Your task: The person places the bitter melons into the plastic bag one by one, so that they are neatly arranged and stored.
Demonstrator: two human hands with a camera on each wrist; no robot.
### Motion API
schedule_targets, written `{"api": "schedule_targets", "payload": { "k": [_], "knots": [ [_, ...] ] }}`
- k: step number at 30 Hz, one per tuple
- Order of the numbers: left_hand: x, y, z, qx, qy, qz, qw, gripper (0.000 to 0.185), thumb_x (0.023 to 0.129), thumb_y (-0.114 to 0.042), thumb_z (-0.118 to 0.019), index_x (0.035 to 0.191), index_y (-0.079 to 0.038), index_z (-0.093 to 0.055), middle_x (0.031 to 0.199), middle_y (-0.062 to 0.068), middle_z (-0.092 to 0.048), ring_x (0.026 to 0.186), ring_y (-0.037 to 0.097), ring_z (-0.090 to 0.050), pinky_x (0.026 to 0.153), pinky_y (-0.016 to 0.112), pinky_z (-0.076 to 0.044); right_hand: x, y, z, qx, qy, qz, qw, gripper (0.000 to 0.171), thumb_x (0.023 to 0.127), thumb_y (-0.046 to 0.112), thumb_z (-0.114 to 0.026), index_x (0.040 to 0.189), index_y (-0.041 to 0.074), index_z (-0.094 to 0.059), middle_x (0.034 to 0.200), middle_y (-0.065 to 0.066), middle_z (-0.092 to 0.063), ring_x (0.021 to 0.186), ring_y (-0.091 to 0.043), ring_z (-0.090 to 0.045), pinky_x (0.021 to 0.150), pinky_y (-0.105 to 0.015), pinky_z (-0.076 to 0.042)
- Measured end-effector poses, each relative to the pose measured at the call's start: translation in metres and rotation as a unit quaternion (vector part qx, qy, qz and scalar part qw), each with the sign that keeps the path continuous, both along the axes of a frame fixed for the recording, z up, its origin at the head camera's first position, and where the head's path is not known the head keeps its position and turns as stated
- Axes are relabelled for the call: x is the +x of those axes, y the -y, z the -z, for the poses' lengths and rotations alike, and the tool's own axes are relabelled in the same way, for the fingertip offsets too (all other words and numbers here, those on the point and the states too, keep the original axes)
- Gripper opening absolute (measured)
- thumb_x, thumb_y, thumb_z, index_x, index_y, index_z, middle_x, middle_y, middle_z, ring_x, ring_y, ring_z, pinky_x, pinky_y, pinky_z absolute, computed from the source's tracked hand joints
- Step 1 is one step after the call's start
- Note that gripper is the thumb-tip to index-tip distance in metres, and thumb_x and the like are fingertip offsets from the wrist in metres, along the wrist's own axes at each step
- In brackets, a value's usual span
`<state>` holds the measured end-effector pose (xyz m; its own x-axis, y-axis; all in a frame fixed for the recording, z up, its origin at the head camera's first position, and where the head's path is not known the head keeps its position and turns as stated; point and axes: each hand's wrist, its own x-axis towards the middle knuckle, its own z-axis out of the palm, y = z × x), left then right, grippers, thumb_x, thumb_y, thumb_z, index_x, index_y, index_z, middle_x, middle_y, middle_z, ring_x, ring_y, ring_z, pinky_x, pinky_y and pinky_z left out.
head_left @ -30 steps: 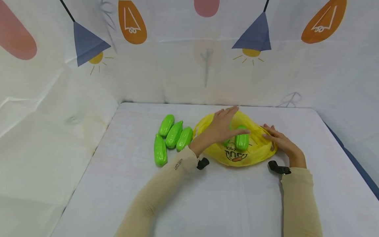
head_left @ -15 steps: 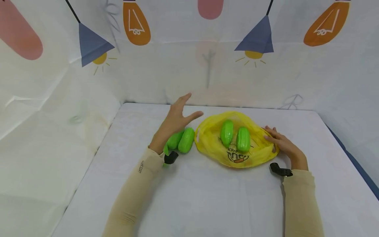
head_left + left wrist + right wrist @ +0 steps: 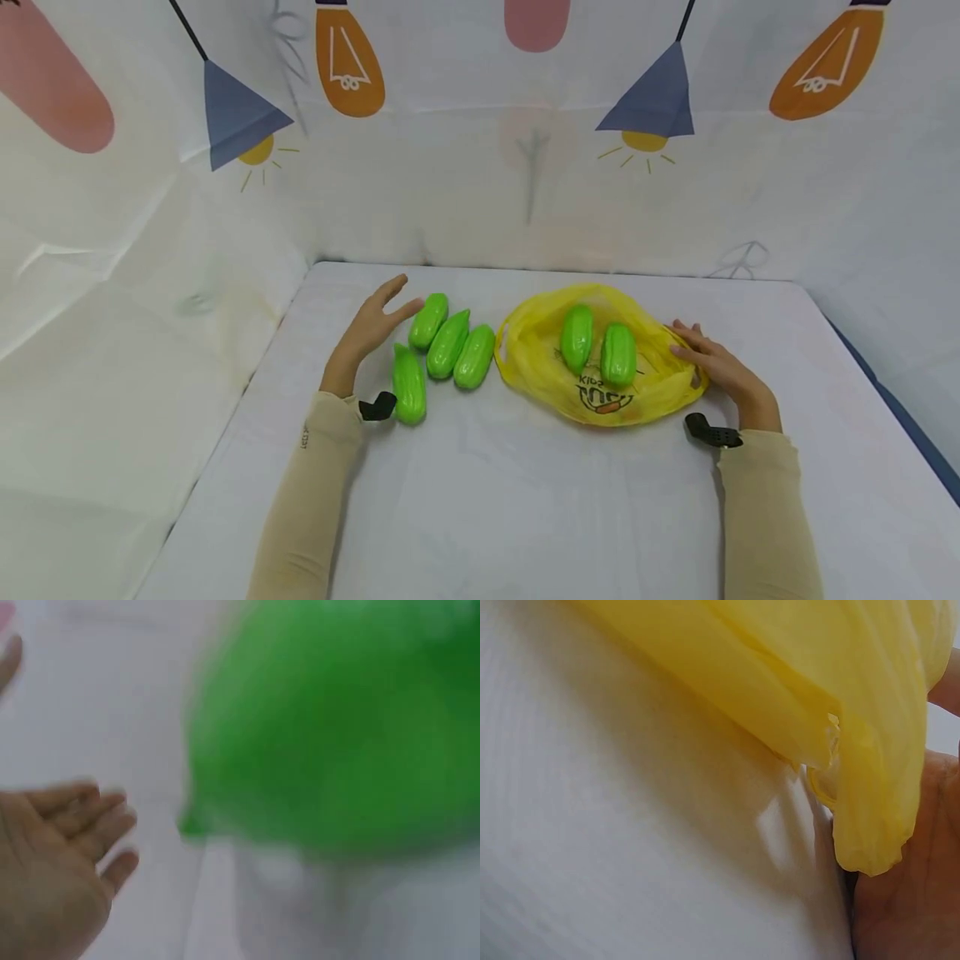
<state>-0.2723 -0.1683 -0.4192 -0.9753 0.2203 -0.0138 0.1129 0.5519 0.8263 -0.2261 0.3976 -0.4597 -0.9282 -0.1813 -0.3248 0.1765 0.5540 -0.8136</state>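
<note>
Six glossy green cucumber-shaped pieces (image 3: 448,344) show in the head view: four lie on the white counter (image 3: 555,517) left of the frame's centre, three of them side by side and one nearer the bottom edge. The other two lie right of centre, within the outline of the single yellow plastic bag (image 3: 536,379); whether they rest inside it or on top is hard to make out. The bag's dark print is creased and only partly readable. Of the two hands, the left hand (image 3: 369,327) has its thumb and fingers spread apart, holds nothing, and sits just left of the uppermost piece. The right hand (image 3: 723,367) touches the bag's right edge; the bag covers part of it in the right wrist view, so I cannot tell whether it pinches the plastic. In the left wrist view a blurred green shape, cut off by the frame, fills the upper right, and which piece it is cannot be told. Two beige sleeves (image 3: 300,508) run out of the bottom of the frame, with two black wrist cameras (image 3: 377,406) beside the cuffs. On the backdrop (image 3: 465,200), two blue lamps (image 3: 243,117) and two orange bulbs (image 3: 350,71) are printed, the bulbs' tops cut off.
</note>
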Motion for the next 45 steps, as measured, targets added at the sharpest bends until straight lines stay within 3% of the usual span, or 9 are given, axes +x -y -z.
{"api": "schedule_targets", "payload": {
  "k": [7,12,16,26,32,37,45],
  "knots": [
    [-0.005,0.023,0.026,0.01,0.06,0.063,0.9962,0.082,0.093,-0.053,-0.06,0.158,-0.02,-0.021,0.164,0.005,-0.02,0.151,0.034,-0.013,0.118,0.063,-0.016,-0.003,0.0,0.0,0.016,0.005,0.0,1.0,0.074,0.101,0.043,-0.05,0.158,0.015,-0.013,0.164,-0.005,0.006,0.146,-0.03,0.027,0.111,-0.068,0.018],
    [-0.008,0.024,0.041,-0.004,0.074,0.105,0.9917,0.09,0.089,-0.046,-0.069,0.158,-0.023,-0.017,0.165,0.002,-0.013,0.153,0.032,-0.007,0.12,0.06,-0.012,-0.004,-0.001,0.002,0.014,0.008,0.003,1.0,0.073,0.101,0.041,-0.05,0.158,0.014,-0.013,0.164,-0.006,0.006,0.146,-0.029,0.028,0.111,-0.067,0.019],
    [-0.008,0.023,0.046,-0.013,0.074,0.13,0.9887,0.099,0.084,-0.042,-0.076,0.159,-0.024,-0.014,0.166,0.0,-0.01,0.153,0.028,-0.004,0.122,0.056,-0.008,-0.004,-0.001,0.004,0.008,0.011,0.005,1.0,0.073,0.101,0.041,-0.05,0.158,0.014,-0.014,0.164,-0.005,0.007,0.146,-0.028,0.028,0.111,-0.067,0.019],
    [-0.008,0.025,0.05,-0.012,0.07,0.133,0.9885,0.088,0.088,-0.041,-0.072,0.158,-0.026,-0.021,0.165,0.002,-0.015,0.153,0.03,-0.007,0.122,0.057,-0.008,-0.002,0.001,0.0,0.008,0.01,0.007,1.0,0.075,0.1,0.044,-0.052,0.158,0.014,-0.015,0.164,-0.004,0.005,0.146,-0.028,0.027,0.111,-0.067,0.018],
    [-0.012,0.018,0.053,0.003,0.041,0.118,0.9921,0.084,0.089,-0.037,-0.072,0.156,-0.019,-0.026,0.163,0.006,-0.023,0.151,0.03,-0.016,0.122,0.053,-0.013,-0.003,0.003,0.0,0.015,0.015,0.008,1.0,0.074,0.1,0.044,-0.051,0.158,0.014,-0.014,0.163,-0.005,0.007,0.146,-0.029,0.028,0.111,-0.067,0.019],
    [-0.014,0.011,0.055,-0.018,0.025,0.118,0.9926,0.081,0.093,-0.038,-0.066,0.158,-0.026,-0.02,0.163,0.005,-0.021,0.151,0.03,-0.017,0.121,0.054,-0.014,-0.005,0.001,0.003,0.013,0.018,0.009,1.0,0.073,0.101,0.042,-0.049,0.158,0.014,-0.012,0.163,-0.006,0.008,0.145,-0.03,0.029,0.11,-0.067,0.02],
    [-0.015,0.011,0.055,-0.027,-0.008,0.097,0.9949,0.083,0.084,-0.04,-0.077,0.153,-0.023,-0.035,0.155,0.006,-0.039,0.145,0.03,-0.033,0.119,0.052,-0.023,-0.002,0.002,0.0,0.007,0.009,0.005,1.0,0.075,0.1,0.044,-0.051,0.158,0.014,-0.014,0.163,-0.004,0.007,0.145,-0.028,0.029,0.111,-0.066,0.019]
  ]
}}
